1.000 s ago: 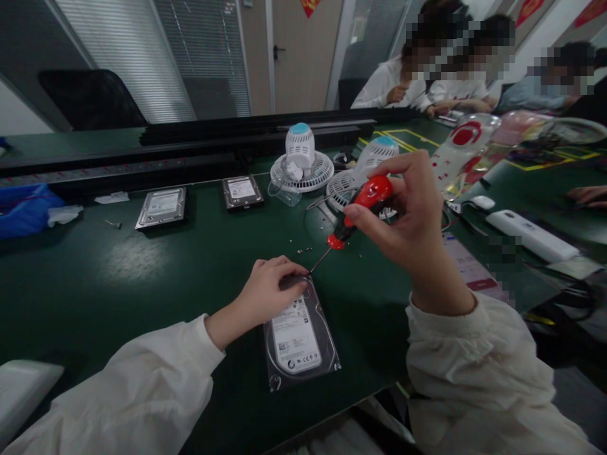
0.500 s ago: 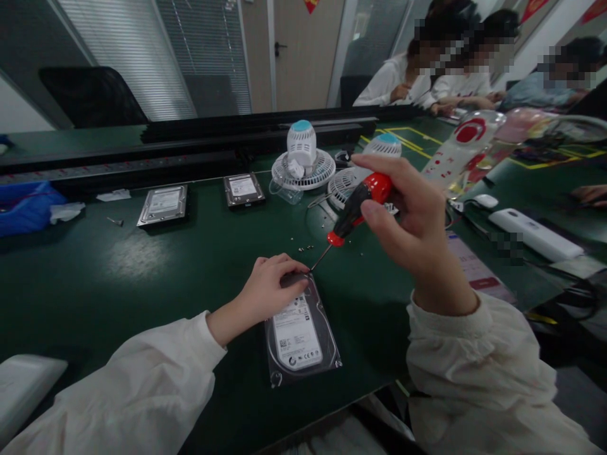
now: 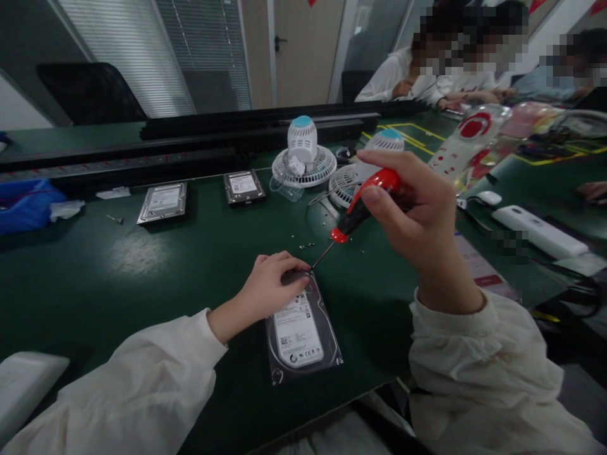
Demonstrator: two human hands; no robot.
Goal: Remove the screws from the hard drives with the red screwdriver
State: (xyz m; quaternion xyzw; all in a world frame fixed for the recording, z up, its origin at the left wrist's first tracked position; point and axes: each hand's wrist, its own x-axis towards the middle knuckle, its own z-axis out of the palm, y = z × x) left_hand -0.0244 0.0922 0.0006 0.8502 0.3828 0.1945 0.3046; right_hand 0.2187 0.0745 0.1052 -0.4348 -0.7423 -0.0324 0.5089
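A hard drive (image 3: 300, 335) with a white label lies flat on the green table near its front edge. My left hand (image 3: 265, 287) grips the drive's far left part, with fingers at its top edge and the thumb on its face. In my right hand (image 3: 415, 208) is a red and black screwdriver (image 3: 356, 210), tilted down to the left. Its tip meets the drive's far edge, beside my left fingertips; the screw there is too small to make out. Several small screws (image 3: 306, 245) are scattered beyond the drive.
Two more hard drives (image 3: 164, 201) (image 3: 243, 188) lie farther back on the left. White fans (image 3: 303, 158), a blue bag (image 3: 28, 205), a clear bottle (image 3: 467, 142) and a white power strip (image 3: 540, 232) surround the work area. People sit at the back right.
My right hand and the screwdriver handle have shifted slightly right, while the tip stays at the drive's far edge. My left hand keeps its hold.
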